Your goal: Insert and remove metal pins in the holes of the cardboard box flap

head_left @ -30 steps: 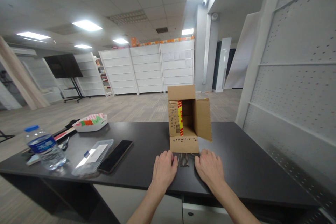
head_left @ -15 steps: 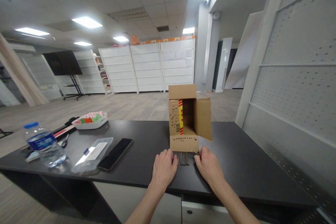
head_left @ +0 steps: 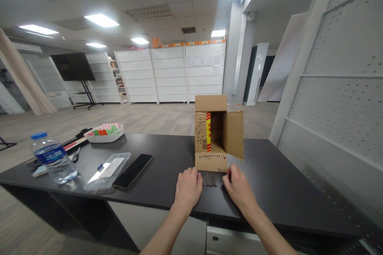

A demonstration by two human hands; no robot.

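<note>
The left hand (head_left: 188,188) rests on the desk (head_left: 278,191) with its fingers curled and thumb tucked in; whether anything is under them, I cannot tell. To its right, the right hand (head_left: 239,187) is narrowed, thumb and forefinger apparently pinching a thin metal piece (head_left: 222,171) near one end, a grip that suits something so slender and leaves its tip free.

Between the two hands lie slim metal rods (head_left: 211,179), perhaps nails or screws, side by side in a row pointing away from the person, probably so that each can be picked out singly.

Just beyond the hands stands a cardboard box (head_left: 218,131), its opening turned towards them. Its lower flap (head_left: 211,163) reaches down in front of the rods and carries a line of dark dots, too small to identify. The side flap (head_left: 235,134) swings out beyond the right hand, leaving the mouth uncovered.

Well left of the left hand are a phone (head_left: 133,171), a clear case (head_left: 108,171) and a bottle (head_left: 54,159), seemingly kept out of the working space. Farther off is a white tray (head_left: 104,139).
</note>
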